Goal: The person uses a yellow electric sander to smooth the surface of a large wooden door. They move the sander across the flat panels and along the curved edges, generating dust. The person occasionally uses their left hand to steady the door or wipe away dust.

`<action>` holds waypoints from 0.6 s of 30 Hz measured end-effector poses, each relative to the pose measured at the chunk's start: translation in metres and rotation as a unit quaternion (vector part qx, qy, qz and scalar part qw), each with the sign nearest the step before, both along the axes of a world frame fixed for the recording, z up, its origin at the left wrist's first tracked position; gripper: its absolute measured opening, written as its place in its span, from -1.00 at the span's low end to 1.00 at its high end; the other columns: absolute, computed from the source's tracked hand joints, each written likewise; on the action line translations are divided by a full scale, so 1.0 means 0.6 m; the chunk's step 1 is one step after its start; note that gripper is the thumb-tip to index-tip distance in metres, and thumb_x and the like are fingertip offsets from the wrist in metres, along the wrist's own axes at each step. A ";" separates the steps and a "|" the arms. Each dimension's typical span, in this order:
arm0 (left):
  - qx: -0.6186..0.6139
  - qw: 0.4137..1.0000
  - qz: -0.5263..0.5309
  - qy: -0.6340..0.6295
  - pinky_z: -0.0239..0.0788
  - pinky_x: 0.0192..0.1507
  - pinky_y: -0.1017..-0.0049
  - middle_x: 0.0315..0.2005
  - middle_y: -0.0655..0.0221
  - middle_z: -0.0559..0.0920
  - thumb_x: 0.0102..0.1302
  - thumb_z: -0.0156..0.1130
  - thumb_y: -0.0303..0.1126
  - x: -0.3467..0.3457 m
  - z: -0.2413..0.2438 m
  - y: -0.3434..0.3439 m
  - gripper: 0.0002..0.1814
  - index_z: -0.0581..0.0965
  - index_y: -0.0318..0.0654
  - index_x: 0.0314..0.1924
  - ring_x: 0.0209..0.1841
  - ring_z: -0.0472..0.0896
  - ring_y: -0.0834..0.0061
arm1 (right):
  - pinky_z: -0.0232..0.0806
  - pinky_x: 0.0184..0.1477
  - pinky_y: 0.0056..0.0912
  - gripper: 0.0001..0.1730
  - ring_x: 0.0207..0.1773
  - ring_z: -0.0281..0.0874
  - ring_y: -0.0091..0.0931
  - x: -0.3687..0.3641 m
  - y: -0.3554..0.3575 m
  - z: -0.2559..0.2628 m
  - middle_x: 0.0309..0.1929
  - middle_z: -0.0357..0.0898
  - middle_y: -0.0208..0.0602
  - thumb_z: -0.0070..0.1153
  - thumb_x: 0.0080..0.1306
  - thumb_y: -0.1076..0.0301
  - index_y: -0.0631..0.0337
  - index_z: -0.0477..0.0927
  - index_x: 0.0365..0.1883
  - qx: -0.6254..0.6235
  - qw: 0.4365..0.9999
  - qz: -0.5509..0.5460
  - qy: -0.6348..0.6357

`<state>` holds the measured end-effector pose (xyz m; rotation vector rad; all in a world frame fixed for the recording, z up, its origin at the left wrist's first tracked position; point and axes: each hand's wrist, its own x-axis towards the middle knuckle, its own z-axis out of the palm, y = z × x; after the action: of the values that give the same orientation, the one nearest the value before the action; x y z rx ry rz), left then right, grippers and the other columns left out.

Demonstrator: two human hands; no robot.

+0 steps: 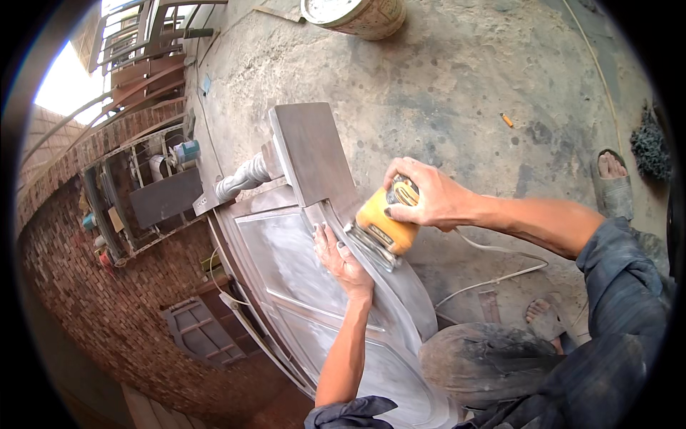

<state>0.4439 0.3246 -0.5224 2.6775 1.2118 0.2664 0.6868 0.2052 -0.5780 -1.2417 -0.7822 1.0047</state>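
My right hand (429, 194) grips the top of a yellow and black corded electric sander (387, 220). The sander is tilted, its pad against the curved edge of a grey-brown wooden furniture panel (300, 257). Just left of the sander, my left hand (343, 263) lies on the panel near that edge, fingers spread. Beyond both hands, a flat rectangular block (313, 153) forms the panel's corner, and a turned post (244, 176) joins it on the far side. Pale, whitish patches mark the panel's recessed faces. My knee touches or nearly touches the panel's near edge.
A white cord (498, 280) trails over the concrete floor. A stained bucket (356, 16) stands at the top. Against the brick wall (134, 300) are a rack (166, 195) with containers and another wooden panel (201, 330). A dark, shaggy bundle (651, 142) lies at the right.
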 end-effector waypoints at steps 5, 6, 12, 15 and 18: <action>0.010 1.000 -0.001 0.001 -0.23 0.60 0.05 0.51 0.02 0.30 0.64 -0.27 -0.06 -0.004 0.006 0.002 -0.34 0.32 -0.42 0.48 0.59 0.13 0.01 | 0.38 0.07 -0.21 -0.53 -0.03 0.51 -0.27 -0.010 0.001 0.013 -0.11 0.49 -0.12 0.36 0.17 0.18 0.18 0.50 -0.04 0.008 1.000 -0.022 0.017; 0.008 1.000 -0.004 0.002 -0.24 0.60 0.03 0.52 0.01 0.29 0.64 -0.27 -0.09 -0.004 0.003 0.003 -0.35 0.32 -0.42 0.48 0.59 0.13 -0.01 | 0.38 0.06 -0.21 -0.54 -0.05 0.50 -0.26 -0.001 0.008 0.024 -0.13 0.47 -0.12 0.36 0.18 0.19 0.18 0.50 -0.04 -0.014 0.999 -0.022 0.038; 0.013 1.000 -0.015 -0.003 -0.22 0.60 0.04 0.51 0.02 0.30 0.65 -0.27 -0.08 -0.005 0.001 0.003 -0.35 0.32 -0.43 0.49 0.59 0.13 -0.01 | 0.43 -0.02 -0.16 -0.56 -0.13 0.56 -0.19 -0.014 0.003 0.020 -0.15 0.50 -0.03 0.30 0.18 0.15 0.21 0.52 -0.07 0.018 0.999 -0.051 -0.009; 0.012 1.000 -0.006 -0.003 -0.20 0.60 0.06 0.51 0.04 0.31 0.66 -0.26 -0.07 -0.001 0.004 0.002 -0.36 0.31 -0.42 0.49 0.59 0.13 0.00 | 0.42 0.01 -0.18 -0.56 -0.08 0.55 -0.22 -0.012 0.015 0.021 -0.13 0.51 -0.07 0.33 0.17 0.19 0.21 0.52 -0.06 0.024 0.997 -0.070 0.009; -0.001 1.000 -0.001 -0.004 -0.21 0.60 0.06 0.52 0.04 0.30 0.66 -0.26 -0.09 0.003 0.002 -0.001 -0.37 0.31 -0.41 0.49 0.60 0.12 0.01 | 0.39 0.07 -0.22 -0.55 -0.04 0.53 -0.27 0.003 0.023 0.029 -0.11 0.50 -0.13 0.37 0.17 0.21 0.19 0.51 -0.04 -0.020 0.998 -0.051 0.033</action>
<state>0.4455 0.3242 -0.5213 2.6748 1.2056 0.2748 0.6886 0.2188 -0.5609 -1.2631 -0.6438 0.9772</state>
